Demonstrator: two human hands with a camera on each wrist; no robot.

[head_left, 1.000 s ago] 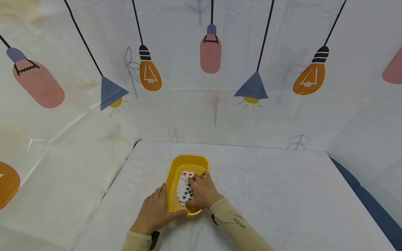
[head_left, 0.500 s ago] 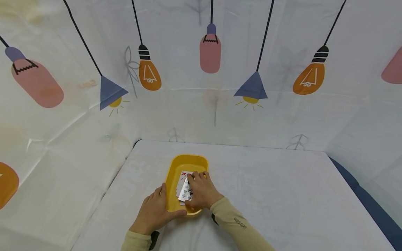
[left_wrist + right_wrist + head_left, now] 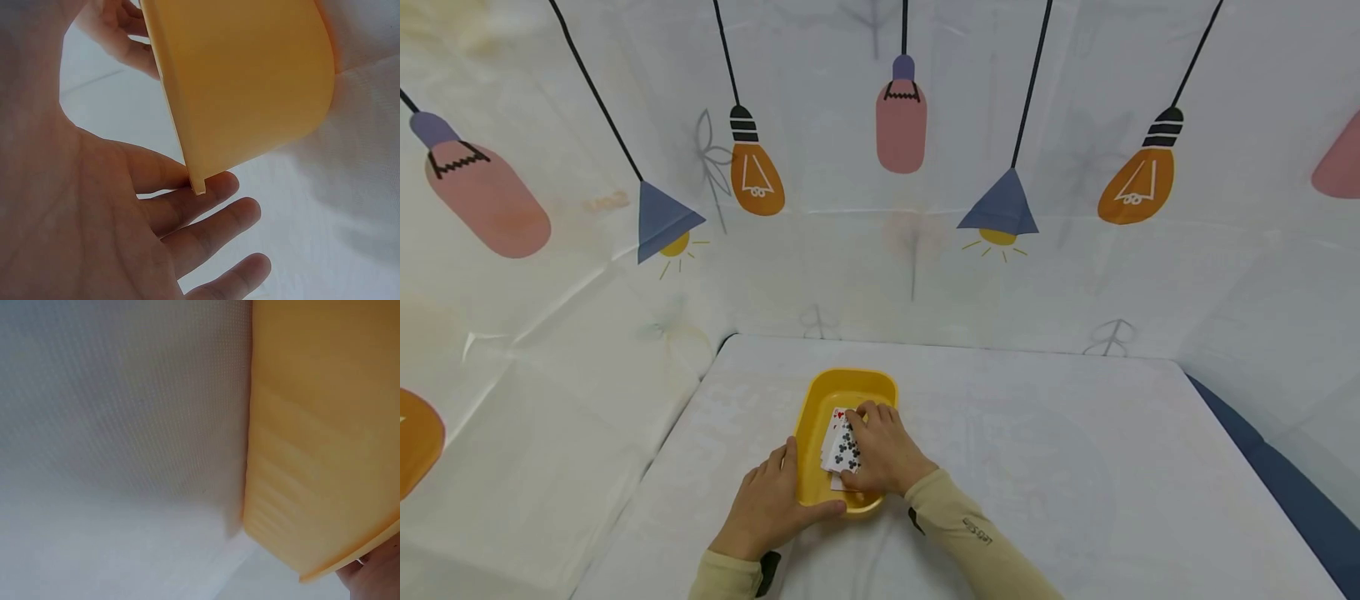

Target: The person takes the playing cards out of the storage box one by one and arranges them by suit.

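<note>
A yellow plastic tray (image 3: pixel 850 385) stands on the white table with several playing cards inside. My left hand (image 3: pixel 767 504) lies against its left side, the thumb along the near rim. The left wrist view shows the left fingers (image 3: pixel 215 234) extended at the rim, beside the tray's yellow wall (image 3: pixel 250 81). Inside the tray, my right hand (image 3: pixel 889 450) holds a clubs card (image 3: pixel 846 452) by its edges, index finger at the far end and thumb at the near end. A red-suited card (image 3: pixel 836 423) shows beneath it. The right palm hides the cards' right side.
The white-covered table (image 3: pixel 1060 467) extends around the tray, mostly to the right. A white sheet (image 3: pixel 842 275) printed with lamps and bulbs hangs behind and at the sides. Dark blue fabric (image 3: pixel 1285 475) shows past the table's right edge.
The clubs card, blurred half a second ago, has shifted slightly to the left and away over the others. My right hand has moved a little farther away with it; the left stays put.
</note>
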